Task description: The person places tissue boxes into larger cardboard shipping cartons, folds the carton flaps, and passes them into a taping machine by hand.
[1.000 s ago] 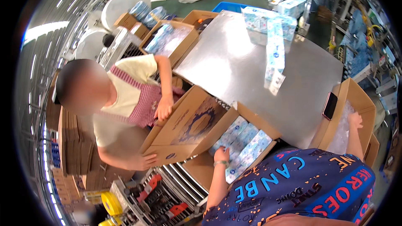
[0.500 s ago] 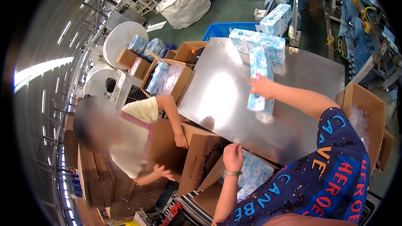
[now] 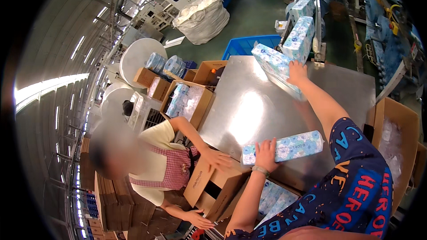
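A long tissue pack (image 3: 302,147) in blue flower-printed wrap lies crosswise near the front edge of the metal table. My left hand (image 3: 266,153) grips its left part, fingers over the top. Farther off, my right hand (image 3: 297,72) holds the right end of a second tissue pack (image 3: 270,61), which is tilted at the table's far edge. Below my left forearm, an open carton (image 3: 289,186) contains more packs (image 3: 273,202), partly hidden by my arm and shirt.
More packs (image 3: 299,38) queue on a conveyor (image 3: 316,22) at the far side. A co-worker at the left has both hands by a carton (image 3: 218,184). Cartons (image 3: 207,102) with packs stand left of the metal table (image 3: 222,124); another carton (image 3: 380,120) stands right. A blue crate (image 3: 240,46) sits behind.
The near pack has come toward me and turned crosswise, now under my left hand. My right hand has left it and reached the far pack. The co-worker's hands shifted right with the carton.
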